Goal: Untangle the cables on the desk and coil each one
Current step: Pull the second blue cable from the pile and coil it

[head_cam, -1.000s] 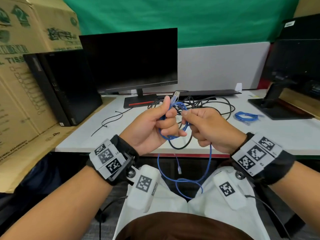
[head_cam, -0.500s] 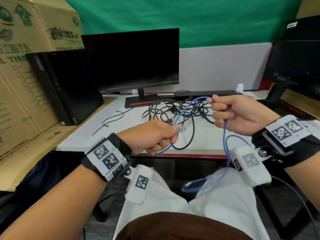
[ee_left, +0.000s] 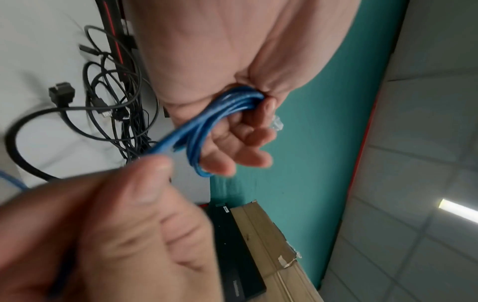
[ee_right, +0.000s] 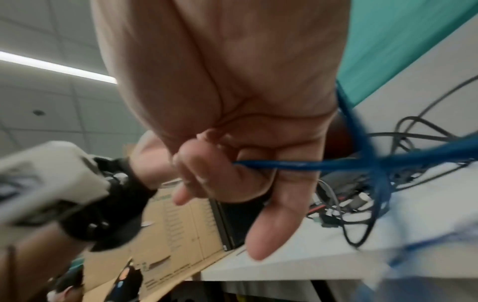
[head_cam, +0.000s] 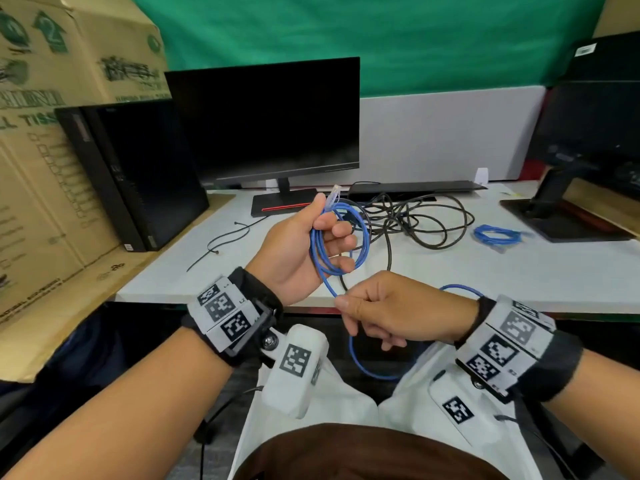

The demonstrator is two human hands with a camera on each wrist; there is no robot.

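My left hand (head_cam: 313,244) grips a few loops of a blue network cable (head_cam: 360,251), its clear plug (head_cam: 333,195) sticking up past the thumb. The same loops (ee_left: 207,126) run through the curled left fingers in the left wrist view. Just below, my right hand (head_cam: 384,313) pinches the free run of this cable (ee_right: 284,164), which drops in a loop (head_cam: 367,368) toward my lap. A tangle of black cables (head_cam: 415,216) lies on the white desk (head_cam: 450,271) behind both hands.
A second blue cable (head_cam: 497,234) lies coiled on the desk at right. A black cable tie (head_cam: 221,244) lies at left. A monitor (head_cam: 266,123), a black PC tower (head_cam: 138,174), cardboard boxes (head_cam: 52,133) and another monitor stand (head_cam: 568,209) ring the desk.
My hands were spread apart with the blue cable stretched between them. Now the left has risen with a new loop in it, and the right has come down close below it.
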